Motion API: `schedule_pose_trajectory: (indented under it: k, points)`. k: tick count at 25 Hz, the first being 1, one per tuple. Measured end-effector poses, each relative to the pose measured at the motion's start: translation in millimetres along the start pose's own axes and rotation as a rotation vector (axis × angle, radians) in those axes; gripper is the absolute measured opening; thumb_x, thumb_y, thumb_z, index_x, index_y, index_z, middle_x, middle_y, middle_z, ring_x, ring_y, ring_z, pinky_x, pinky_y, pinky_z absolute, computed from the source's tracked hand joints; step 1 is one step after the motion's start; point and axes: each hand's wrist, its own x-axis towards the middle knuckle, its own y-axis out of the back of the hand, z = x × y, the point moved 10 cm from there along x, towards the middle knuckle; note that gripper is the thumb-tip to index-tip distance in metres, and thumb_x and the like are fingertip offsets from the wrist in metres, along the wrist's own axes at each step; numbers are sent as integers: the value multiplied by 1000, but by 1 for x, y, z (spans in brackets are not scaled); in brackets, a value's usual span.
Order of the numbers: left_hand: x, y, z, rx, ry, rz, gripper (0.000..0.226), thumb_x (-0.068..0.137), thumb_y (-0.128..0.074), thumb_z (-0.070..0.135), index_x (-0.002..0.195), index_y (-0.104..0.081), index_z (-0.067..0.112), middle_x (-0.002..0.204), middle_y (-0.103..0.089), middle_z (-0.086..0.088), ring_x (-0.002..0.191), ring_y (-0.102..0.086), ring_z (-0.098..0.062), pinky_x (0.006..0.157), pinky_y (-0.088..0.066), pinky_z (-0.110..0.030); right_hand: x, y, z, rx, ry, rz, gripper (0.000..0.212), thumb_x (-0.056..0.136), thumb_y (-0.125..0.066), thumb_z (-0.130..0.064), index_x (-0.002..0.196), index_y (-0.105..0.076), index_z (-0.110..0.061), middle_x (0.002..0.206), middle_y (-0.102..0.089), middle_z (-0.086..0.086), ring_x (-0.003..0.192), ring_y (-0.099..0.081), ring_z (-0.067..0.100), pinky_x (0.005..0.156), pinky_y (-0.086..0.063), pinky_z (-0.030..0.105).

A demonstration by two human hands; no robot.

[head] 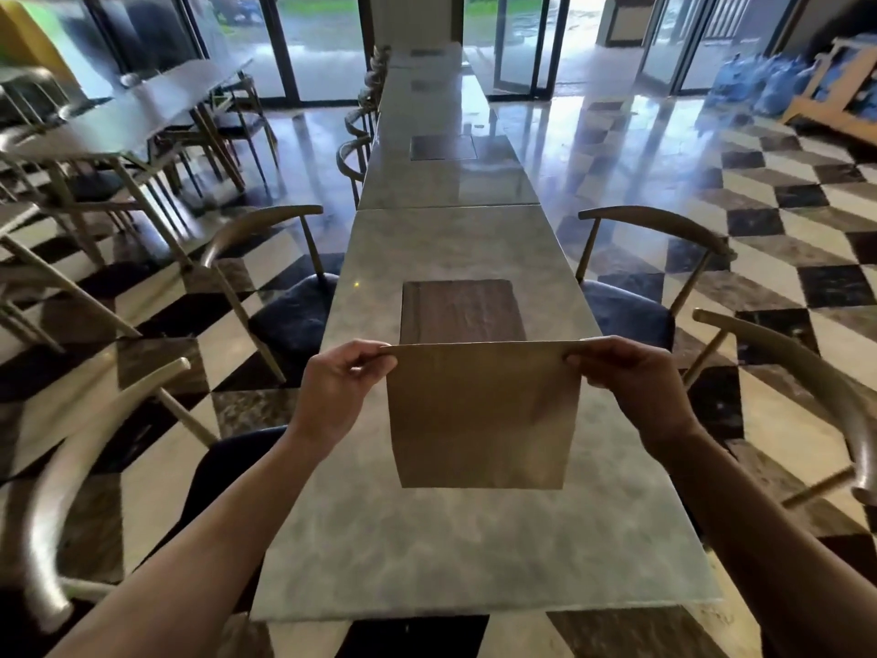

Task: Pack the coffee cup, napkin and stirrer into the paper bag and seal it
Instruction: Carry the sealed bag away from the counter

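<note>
A brown paper bag [481, 415] stands upright on the grey marble table [474, 553], its flat near face towards me and its top edge pressed into a straight line. My left hand [339, 391] pinches the top left corner of the bag. My right hand [633, 384] pinches the top right corner. The bag's inside is hidden. No coffee cup, napkin or stirrer shows anywhere in view.
A dark brown square inset [460, 311] lies in the tabletop just behind the bag. Curved-back chairs [265, 230] [664, 230] stand on both sides of the table. More tables [448, 168] run away in a row over a checkered floor.
</note>
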Motion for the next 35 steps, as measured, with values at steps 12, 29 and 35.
schedule_pose_trajectory:
  k: [12, 29, 35]
  points:
    - [4, -27, -78, 61, 52, -86, 14, 82, -74, 12, 92, -73, 23, 85, -73, 7, 81, -70, -8, 75, -58, -30, 22, -21, 88, -12, -117, 58, 26, 75, -71, 11, 79, -77, -14, 78, -75, 8, 77, -70, 18, 80, -56, 34]
    - [-13, -58, -150, 43, 291, -66, 11, 82, -75, 14, 90, -74, 22, 82, -73, 6, 79, -68, -4, 73, -57, -34, 21, -40, 168, -86, -295, 54, 22, 78, -71, 8, 81, -74, -13, 64, -72, -14, 61, -62, -6, 59, -46, 7]
    - [-15, -56, -150, 31, 291, -78, 14, 82, -76, 13, 92, -74, 24, 85, -73, 8, 83, -68, -4, 80, -58, -36, 15, -40, 166, -147, -269, 75, 29, 79, -73, 3, 81, -74, -26, 77, -75, -9, 76, -70, 7, 75, -54, 17]
